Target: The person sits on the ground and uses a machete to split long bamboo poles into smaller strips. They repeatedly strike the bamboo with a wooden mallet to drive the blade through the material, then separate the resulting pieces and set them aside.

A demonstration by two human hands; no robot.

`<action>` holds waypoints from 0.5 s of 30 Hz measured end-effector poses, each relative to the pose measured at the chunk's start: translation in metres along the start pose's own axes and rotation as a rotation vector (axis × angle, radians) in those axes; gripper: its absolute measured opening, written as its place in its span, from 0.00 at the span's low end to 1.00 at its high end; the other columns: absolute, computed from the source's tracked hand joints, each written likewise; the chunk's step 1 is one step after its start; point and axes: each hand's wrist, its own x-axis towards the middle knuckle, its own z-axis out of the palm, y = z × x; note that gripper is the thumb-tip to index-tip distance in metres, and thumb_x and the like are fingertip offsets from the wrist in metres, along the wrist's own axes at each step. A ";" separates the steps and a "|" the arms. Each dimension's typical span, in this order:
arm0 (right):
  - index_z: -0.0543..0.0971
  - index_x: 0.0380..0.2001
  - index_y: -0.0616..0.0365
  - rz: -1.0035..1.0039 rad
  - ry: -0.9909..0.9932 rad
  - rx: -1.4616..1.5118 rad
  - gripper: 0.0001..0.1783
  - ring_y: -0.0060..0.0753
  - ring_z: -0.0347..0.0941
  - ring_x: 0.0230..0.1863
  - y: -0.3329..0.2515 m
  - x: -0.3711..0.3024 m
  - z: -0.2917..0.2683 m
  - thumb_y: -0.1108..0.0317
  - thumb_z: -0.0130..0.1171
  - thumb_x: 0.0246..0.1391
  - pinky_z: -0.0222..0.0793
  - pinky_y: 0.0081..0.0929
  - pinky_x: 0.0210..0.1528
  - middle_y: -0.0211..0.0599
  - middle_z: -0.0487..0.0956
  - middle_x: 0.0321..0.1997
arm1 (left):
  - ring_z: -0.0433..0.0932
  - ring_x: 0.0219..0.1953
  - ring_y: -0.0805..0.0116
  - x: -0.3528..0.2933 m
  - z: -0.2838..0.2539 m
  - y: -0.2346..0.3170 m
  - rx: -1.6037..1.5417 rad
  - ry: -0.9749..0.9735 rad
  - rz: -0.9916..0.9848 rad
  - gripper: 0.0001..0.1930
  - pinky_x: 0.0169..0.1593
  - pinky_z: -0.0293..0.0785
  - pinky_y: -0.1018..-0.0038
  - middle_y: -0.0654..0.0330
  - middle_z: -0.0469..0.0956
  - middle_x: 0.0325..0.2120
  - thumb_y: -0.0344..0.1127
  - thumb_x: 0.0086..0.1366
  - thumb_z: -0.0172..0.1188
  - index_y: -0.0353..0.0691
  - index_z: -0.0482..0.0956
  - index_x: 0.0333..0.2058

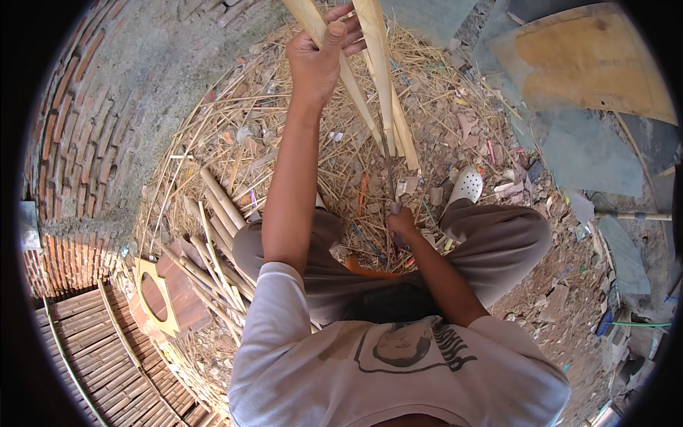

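Observation:
My left hand (319,60) is raised at the top of the view, closed around a pale split bamboo strip (360,99) that passes between thumb and fingers. The fingertips reach toward a second pale bamboo strip (377,53) just to the right. Both strips slant down and come close together above the ground. Behind them shows another pale piece (404,132). My right hand (404,224), low between my knees, grips the handle of a long, narrow-bladed knife (388,174). Its blade points up and meets the strips' lower ends; whether it sits inside a split is too small to tell.
Straw-like shavings (249,114) and rubble cover the ground. Bamboo poles (224,203) lie left of my knee, near a board with a round hole (153,299). A brick wall (78,128) stands at left, a bamboo slat panel (99,356) lower left, flat sheets (590,149) at right.

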 end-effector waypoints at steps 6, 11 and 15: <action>0.77 0.42 0.67 0.224 -0.025 0.005 0.15 0.33 0.69 0.15 0.029 0.035 0.000 0.76 0.57 0.49 0.65 0.37 0.21 0.36 0.73 0.19 | 0.85 0.39 0.55 -0.002 0.002 0.003 0.026 -0.078 0.029 0.20 0.43 0.87 0.62 0.41 0.82 0.39 0.34 0.65 0.64 0.25 0.74 0.50; 0.73 0.28 0.57 0.436 -0.344 0.278 0.03 0.29 0.61 0.12 0.053 0.040 -0.011 0.77 0.53 0.54 0.64 0.36 0.23 0.30 0.67 0.14 | 0.85 0.38 0.57 -0.005 0.008 0.012 0.078 -0.169 -0.049 0.18 0.44 0.87 0.65 0.42 0.83 0.38 0.26 0.62 0.66 0.23 0.75 0.47; 0.72 0.39 0.58 0.549 -0.495 0.518 0.11 0.27 0.63 0.14 0.061 0.053 -0.025 0.78 0.55 0.51 0.64 0.35 0.21 0.28 0.66 0.14 | 0.85 0.41 0.52 -0.003 0.013 0.013 0.048 -0.223 -0.003 0.24 0.46 0.86 0.64 0.40 0.81 0.41 0.24 0.61 0.65 0.23 0.68 0.54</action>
